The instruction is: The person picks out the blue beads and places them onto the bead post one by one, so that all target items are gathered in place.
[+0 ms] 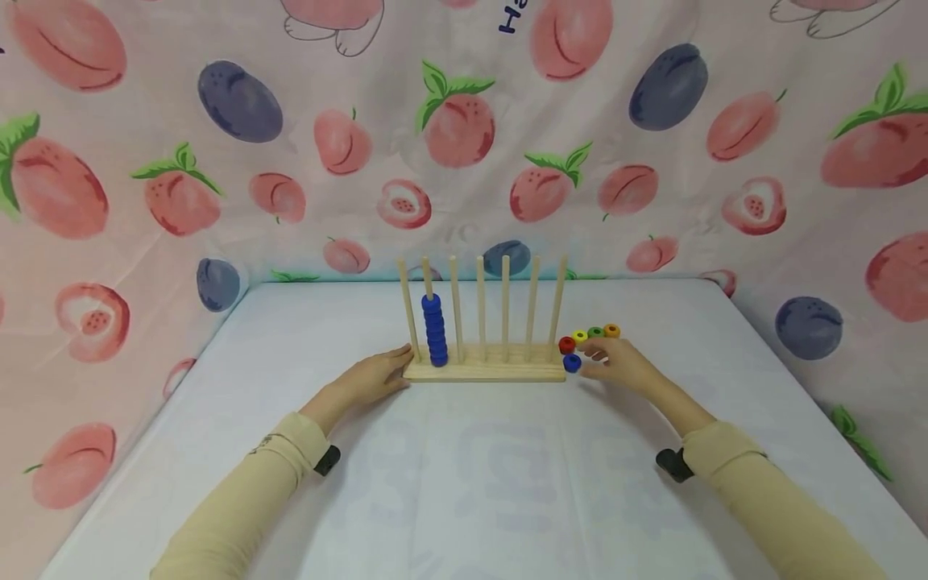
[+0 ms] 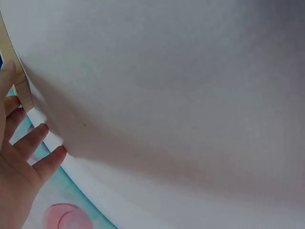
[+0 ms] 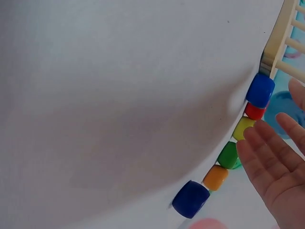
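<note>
A wooden peg stand [image 1: 484, 373] has several upright pegs, with a stack of blue beads [image 1: 435, 330] on the second peg from the left. My left hand [image 1: 371, 379] touches the left end of its base, fingers spread and fairly straight. Past the right end, my right hand [image 1: 616, 364] hovers beside loose beads, fingers loosely bent around nothing. Closest to the stand lie a blue bead [image 1: 572, 363] and a red bead [image 1: 567, 345]. Yellow [image 3: 244, 128], green [image 3: 228, 155] and orange beads [image 3: 216, 177] follow, then a dark blue bead [image 3: 190, 199], which the hand hides in the head view.
Everything stands on a table with a white cloth [image 1: 471, 467]. Behind it hangs a fruit-printed cloth [image 1: 464, 201], which also runs along both sides. Each sleeve carries a small dark device [image 1: 674, 465] near the wrist.
</note>
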The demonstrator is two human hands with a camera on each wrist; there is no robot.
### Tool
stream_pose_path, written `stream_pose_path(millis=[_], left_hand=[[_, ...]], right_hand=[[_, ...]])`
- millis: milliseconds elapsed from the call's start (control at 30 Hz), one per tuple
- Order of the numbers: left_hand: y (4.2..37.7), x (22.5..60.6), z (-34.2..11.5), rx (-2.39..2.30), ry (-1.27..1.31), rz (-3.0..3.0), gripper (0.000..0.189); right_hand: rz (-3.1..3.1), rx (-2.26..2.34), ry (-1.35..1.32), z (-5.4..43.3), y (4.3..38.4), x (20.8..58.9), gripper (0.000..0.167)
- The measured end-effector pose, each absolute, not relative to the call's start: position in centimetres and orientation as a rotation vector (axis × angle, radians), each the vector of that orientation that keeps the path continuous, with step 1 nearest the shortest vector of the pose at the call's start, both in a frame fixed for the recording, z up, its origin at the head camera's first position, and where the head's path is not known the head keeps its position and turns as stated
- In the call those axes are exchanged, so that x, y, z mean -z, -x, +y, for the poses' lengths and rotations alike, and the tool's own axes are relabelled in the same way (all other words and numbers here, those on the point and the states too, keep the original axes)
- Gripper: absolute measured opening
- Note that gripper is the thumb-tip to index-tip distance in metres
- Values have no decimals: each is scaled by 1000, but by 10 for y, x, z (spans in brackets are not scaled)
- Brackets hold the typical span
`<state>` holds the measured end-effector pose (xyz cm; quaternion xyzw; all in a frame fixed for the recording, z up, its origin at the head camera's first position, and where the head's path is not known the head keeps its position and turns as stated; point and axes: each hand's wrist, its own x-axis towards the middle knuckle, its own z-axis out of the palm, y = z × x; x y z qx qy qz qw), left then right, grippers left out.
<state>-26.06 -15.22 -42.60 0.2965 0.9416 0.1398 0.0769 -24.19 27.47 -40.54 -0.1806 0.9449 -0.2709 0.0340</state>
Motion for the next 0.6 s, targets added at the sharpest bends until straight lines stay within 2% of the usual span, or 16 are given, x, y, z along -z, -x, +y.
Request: stream_pose_path(millis=[600], left_hand=[[261,425,-151,-442,-936,2875,51]], right_hand=[[2914,783,541,260,253,409,31]])
